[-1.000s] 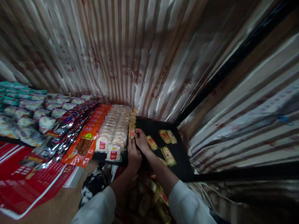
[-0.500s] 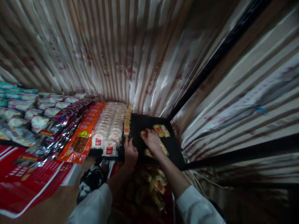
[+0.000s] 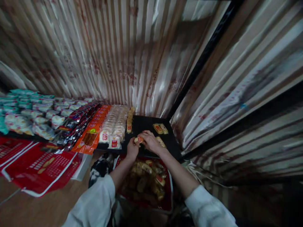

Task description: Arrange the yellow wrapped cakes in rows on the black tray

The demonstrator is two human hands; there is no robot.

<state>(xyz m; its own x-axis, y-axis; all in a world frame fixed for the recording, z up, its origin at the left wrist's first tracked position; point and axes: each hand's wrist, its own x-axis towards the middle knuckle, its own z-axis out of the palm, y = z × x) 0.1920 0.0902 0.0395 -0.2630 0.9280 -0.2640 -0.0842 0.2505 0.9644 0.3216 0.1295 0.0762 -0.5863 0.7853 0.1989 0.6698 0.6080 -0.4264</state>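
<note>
Over the front of a black shelf, both hands meet at a small wrapped snack with an orange-red label. My left hand pinches its left end, and the fingers of my right hand close round the other side, partly hiding it. Behind them, a row of similar yellowish wrapped snacks runs back along the shelf. Two more packets lie side by side at the right, and another packet shows just beyond my right wrist.
Below my forearms sits a red bag full of wrapped snacks. Left along the shelf are white round packets, orange pretzel-stick packs and several white-and-teal bags. Striped plastic sheeting hangs behind, with a dark pole at right.
My right hand has moved left and my left hand slightly right, so they now meet at one snack. My left hand has left the front of the yellowish row. The view has shifted.
</note>
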